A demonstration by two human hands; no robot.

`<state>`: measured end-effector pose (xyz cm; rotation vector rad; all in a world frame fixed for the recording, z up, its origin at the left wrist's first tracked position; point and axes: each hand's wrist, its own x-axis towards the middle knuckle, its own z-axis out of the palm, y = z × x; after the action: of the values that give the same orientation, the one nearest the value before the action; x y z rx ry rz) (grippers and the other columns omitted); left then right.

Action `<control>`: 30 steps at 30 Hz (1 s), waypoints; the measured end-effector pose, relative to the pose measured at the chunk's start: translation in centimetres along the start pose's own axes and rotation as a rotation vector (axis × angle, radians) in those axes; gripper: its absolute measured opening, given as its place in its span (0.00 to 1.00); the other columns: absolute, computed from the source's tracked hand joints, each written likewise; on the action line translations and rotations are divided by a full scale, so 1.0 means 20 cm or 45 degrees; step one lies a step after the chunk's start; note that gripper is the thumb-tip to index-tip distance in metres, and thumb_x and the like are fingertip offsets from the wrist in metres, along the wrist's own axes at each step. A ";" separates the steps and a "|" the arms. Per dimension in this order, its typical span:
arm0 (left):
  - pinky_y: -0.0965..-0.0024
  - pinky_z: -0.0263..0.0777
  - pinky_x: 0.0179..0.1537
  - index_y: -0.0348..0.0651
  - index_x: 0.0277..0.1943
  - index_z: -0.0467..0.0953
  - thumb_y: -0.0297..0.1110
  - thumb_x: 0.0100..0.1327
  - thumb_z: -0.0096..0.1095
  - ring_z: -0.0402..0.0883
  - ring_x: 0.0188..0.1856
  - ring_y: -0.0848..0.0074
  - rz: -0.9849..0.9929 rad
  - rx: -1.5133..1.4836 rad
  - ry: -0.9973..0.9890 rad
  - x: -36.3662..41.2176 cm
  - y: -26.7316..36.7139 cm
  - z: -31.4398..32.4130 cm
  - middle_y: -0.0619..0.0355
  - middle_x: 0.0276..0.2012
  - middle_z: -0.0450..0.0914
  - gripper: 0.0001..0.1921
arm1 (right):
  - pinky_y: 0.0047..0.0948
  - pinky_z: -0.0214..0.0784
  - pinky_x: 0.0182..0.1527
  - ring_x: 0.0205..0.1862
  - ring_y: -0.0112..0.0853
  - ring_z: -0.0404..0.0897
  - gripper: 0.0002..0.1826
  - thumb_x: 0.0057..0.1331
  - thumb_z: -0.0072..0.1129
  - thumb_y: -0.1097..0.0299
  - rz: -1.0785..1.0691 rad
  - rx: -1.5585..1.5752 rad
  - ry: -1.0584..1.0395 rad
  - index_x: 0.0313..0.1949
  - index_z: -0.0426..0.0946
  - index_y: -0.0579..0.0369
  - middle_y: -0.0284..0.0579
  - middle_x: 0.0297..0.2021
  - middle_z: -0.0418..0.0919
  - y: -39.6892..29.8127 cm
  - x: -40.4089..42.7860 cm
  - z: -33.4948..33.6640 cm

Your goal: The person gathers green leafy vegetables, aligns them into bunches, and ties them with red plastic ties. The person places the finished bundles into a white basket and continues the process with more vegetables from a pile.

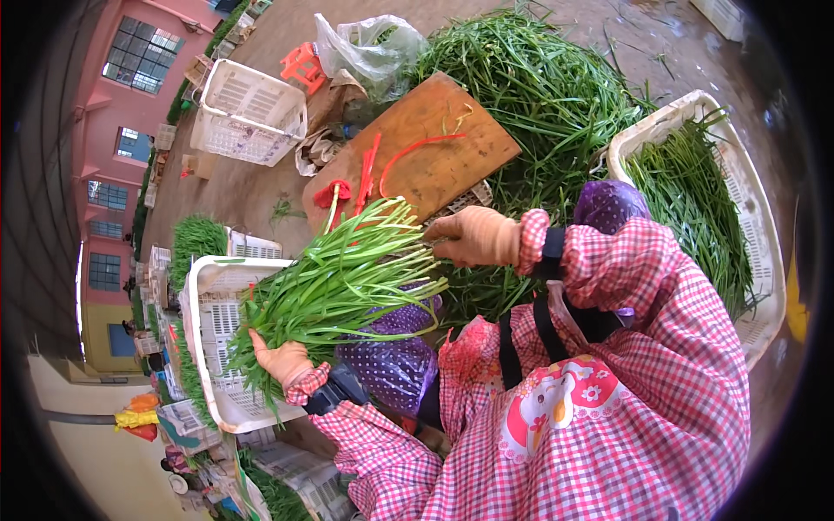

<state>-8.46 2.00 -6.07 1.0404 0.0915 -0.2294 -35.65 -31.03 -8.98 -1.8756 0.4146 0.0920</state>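
Note:
My left hand point(283, 359), in a pale orange glove, grips the leafy end of a large bunch of long flat green leaves, likely garlic chives point(352, 273). The pale stem ends point right, towards my right hand point(479, 236), also gloved. Its fingertips are right beside those stem ends; whether they pinch one is not plain. Under the bunch's leafy end stands a white plastic crate point(199, 325). Ahead lies a brown wooden board point(430, 146) with red strips point(368, 169) and a red cloth-like bundle point(332, 194) on it.
A big heap of loose greens point(534, 84) lies behind the board. At right is a white crate point(756, 215) of greens. Another white crate point(254, 111), an orange stool point(303, 68) and a clear plastic bag point(371, 49) stand at the back left. Purple dotted covers point(391, 352) wrap my legs.

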 end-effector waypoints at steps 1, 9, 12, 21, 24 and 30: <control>0.54 0.64 0.64 0.40 0.58 0.76 0.46 0.67 0.58 0.74 0.59 0.61 0.005 0.005 -0.002 -0.02 -0.01 0.02 0.53 0.59 0.78 0.23 | 0.45 0.72 0.47 0.43 0.49 0.82 0.21 0.63 0.57 0.54 -0.028 -0.057 0.071 0.53 0.78 0.47 0.54 0.35 0.83 0.00 0.03 0.02; 0.55 0.67 0.62 0.39 0.59 0.74 0.44 0.71 0.53 0.76 0.57 0.59 0.167 0.161 0.087 -0.09 -0.02 0.06 0.48 0.59 0.76 0.21 | 0.44 0.71 0.49 0.46 0.49 0.80 0.23 0.62 0.61 0.52 -0.105 -0.245 0.310 0.53 0.77 0.48 0.55 0.39 0.83 0.19 0.13 0.12; 0.55 0.67 0.62 0.37 0.58 0.74 0.44 0.71 0.52 0.76 0.57 0.59 0.224 0.213 0.096 -0.06 -0.02 0.01 0.48 0.58 0.77 0.21 | 0.43 0.71 0.47 0.43 0.47 0.81 0.18 0.63 0.59 0.52 -0.081 -0.238 0.179 0.47 0.81 0.48 0.49 0.36 0.84 0.18 0.12 0.10; 0.53 0.64 0.64 0.40 0.57 0.76 0.47 0.62 0.65 0.75 0.58 0.61 -0.028 -0.031 -0.031 -0.03 0.17 0.07 0.55 0.58 0.78 0.25 | 0.49 0.73 0.33 0.30 0.49 0.82 0.11 0.64 0.52 0.60 -0.477 -1.070 0.150 0.36 0.79 0.51 0.48 0.23 0.81 0.09 0.08 -0.05; 0.54 0.64 0.63 0.40 0.56 0.76 0.46 0.61 0.67 0.75 0.58 0.61 0.020 -0.064 0.017 0.06 0.29 0.03 0.54 0.57 0.78 0.25 | 0.46 0.75 0.29 0.29 0.45 0.84 0.09 0.63 0.53 0.63 -0.369 -1.283 0.212 0.34 0.80 0.50 0.46 0.23 0.82 -0.01 0.12 -0.24; 0.56 0.64 0.63 0.36 0.54 0.77 0.44 0.59 0.68 0.74 0.57 0.60 0.173 -0.233 0.206 0.20 0.47 -0.07 0.51 0.56 0.78 0.25 | 0.43 0.75 0.32 0.26 0.45 0.82 0.13 0.63 0.53 0.60 -0.312 -0.851 1.030 0.33 0.81 0.54 0.50 0.25 0.82 0.01 0.40 -0.83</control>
<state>-2.39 7.11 0.46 0.8777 0.1840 -0.0122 -30.55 -48.50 -5.65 -2.5653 0.7551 -0.8079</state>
